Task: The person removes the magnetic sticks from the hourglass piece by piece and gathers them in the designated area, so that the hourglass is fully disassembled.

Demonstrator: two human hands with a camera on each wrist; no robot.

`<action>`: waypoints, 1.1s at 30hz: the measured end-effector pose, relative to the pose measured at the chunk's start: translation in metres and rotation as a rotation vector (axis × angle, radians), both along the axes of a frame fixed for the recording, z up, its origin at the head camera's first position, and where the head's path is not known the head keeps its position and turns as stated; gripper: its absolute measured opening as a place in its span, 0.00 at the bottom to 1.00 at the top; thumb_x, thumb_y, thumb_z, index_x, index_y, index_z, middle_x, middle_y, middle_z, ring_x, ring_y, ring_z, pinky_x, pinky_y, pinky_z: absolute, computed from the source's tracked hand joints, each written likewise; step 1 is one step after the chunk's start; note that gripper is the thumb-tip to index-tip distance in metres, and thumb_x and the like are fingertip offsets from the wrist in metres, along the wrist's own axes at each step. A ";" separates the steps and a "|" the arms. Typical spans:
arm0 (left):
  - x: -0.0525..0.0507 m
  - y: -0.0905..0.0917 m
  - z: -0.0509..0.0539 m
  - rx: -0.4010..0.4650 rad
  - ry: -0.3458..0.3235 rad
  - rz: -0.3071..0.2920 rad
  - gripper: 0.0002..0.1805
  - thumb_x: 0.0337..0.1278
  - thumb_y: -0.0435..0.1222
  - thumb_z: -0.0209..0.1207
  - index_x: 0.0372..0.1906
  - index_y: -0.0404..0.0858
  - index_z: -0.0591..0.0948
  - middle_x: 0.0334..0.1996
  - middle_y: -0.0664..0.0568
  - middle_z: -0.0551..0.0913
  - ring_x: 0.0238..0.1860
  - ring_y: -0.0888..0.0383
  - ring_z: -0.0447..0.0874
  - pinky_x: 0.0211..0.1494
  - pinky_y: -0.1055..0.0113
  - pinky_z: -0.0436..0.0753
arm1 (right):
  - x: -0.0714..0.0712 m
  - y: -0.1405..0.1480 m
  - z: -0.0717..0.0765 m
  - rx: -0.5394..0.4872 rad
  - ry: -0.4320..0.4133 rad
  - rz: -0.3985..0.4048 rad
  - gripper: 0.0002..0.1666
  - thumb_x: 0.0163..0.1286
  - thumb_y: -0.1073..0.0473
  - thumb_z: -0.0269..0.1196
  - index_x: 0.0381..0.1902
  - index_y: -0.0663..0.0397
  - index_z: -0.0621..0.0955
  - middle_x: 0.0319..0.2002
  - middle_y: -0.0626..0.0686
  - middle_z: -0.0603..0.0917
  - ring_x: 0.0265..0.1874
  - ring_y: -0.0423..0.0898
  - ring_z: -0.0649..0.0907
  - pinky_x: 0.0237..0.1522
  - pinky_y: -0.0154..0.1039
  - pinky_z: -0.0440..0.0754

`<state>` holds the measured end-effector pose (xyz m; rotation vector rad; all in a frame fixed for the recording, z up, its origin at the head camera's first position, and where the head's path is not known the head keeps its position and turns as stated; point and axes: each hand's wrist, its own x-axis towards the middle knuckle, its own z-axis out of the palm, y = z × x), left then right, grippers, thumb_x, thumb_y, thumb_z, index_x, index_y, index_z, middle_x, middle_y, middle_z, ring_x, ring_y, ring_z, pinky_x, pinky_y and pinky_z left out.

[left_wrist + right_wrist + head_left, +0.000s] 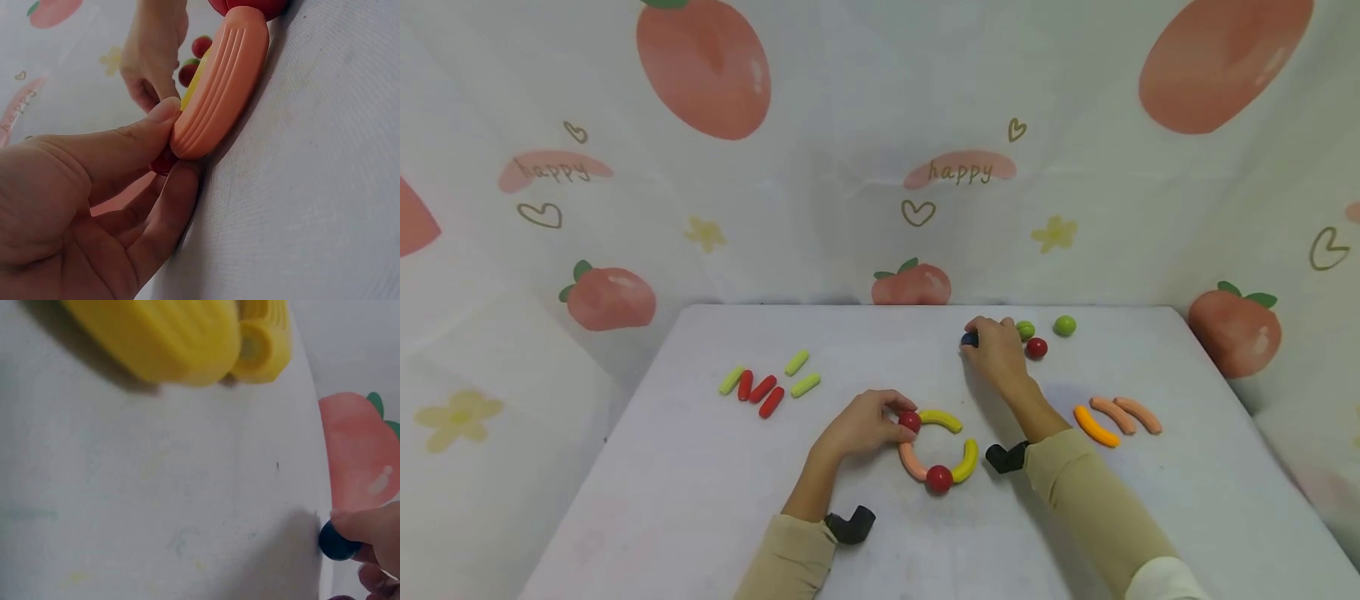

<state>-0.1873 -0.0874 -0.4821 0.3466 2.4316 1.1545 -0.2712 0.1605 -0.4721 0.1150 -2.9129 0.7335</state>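
Observation:
My left hand (868,423) pinches a red ball (910,421) between thumb and fingers. In the left wrist view, a peach curved piece (222,81) with grooves hides most of that ball. The ball sits in a partial ring, with a yellow curved piece (942,419) on one side and the peach piece on the other. A second red ball (939,479) joins the peach piece to another yellow curved piece (966,461). Farther back, my right hand (997,350) holds a dark blue ball (338,542) at its fingertips, near the table's far edge.
Beside the right hand lie a red ball (1037,348) and green balls (1065,326). An orange curved piece (1096,427) and peach curved pieces (1138,415) lie at right. Several red sticks (763,388) and light green sticks (806,385) lie at left. A printed cloth (820,167) hangs behind.

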 end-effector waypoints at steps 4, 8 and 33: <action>-0.001 0.001 0.001 -0.005 0.001 0.003 0.19 0.56 0.43 0.73 0.53 0.53 0.85 0.48 0.58 0.84 0.47 0.57 0.77 0.50 0.61 0.80 | 0.004 0.001 0.002 0.027 0.023 0.012 0.22 0.68 0.57 0.70 0.57 0.58 0.82 0.58 0.63 0.84 0.52 0.61 0.75 0.58 0.54 0.78; -0.001 0.001 0.002 -0.006 0.000 0.004 0.19 0.56 0.42 0.73 0.53 0.53 0.85 0.48 0.58 0.84 0.46 0.57 0.77 0.50 0.62 0.80 | 0.027 0.001 0.011 -0.119 -0.071 0.092 0.22 0.70 0.55 0.68 0.59 0.58 0.81 0.56 0.62 0.83 0.51 0.58 0.79 0.58 0.53 0.81; 0.002 0.000 0.000 0.017 -0.015 -0.003 0.17 0.56 0.42 0.73 0.51 0.55 0.84 0.47 0.58 0.83 0.46 0.56 0.77 0.48 0.62 0.79 | 0.104 -0.014 -0.009 -0.305 -0.399 0.071 0.14 0.68 0.54 0.69 0.48 0.53 0.85 0.34 0.51 0.81 0.32 0.45 0.77 0.32 0.33 0.78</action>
